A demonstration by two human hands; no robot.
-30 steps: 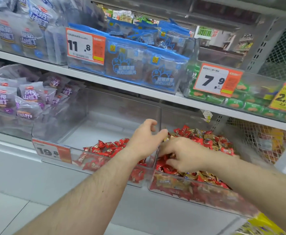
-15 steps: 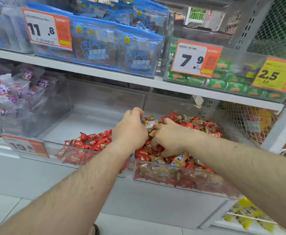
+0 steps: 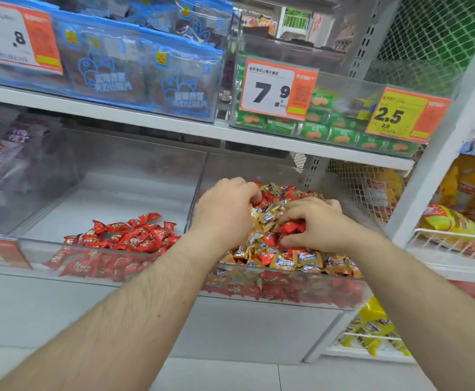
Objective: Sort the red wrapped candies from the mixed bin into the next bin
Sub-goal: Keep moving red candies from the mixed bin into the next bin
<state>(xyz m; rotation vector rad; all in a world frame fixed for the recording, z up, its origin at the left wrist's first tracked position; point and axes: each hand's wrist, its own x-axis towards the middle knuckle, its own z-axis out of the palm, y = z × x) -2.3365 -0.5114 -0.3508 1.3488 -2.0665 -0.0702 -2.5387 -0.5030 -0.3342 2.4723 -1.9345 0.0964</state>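
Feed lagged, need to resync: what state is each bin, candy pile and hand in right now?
Mixed bin: heaped with red and gold candies.
Next bin: part filled, bare floor at the back.
Red candies: piled at the next bin's front.
Left hand: in the mixed bin, fingers curled into the heap; any catch hidden.
Right hand: in the mixed bin, fingers curled round red candies.

Mixed bin [image 3: 287,294]: right of the next bin [image 3: 112,266], touching.
Both hands [image 3: 225,213] [image 3: 315,224]: in the mixed bin, on candies [image 3: 273,249].
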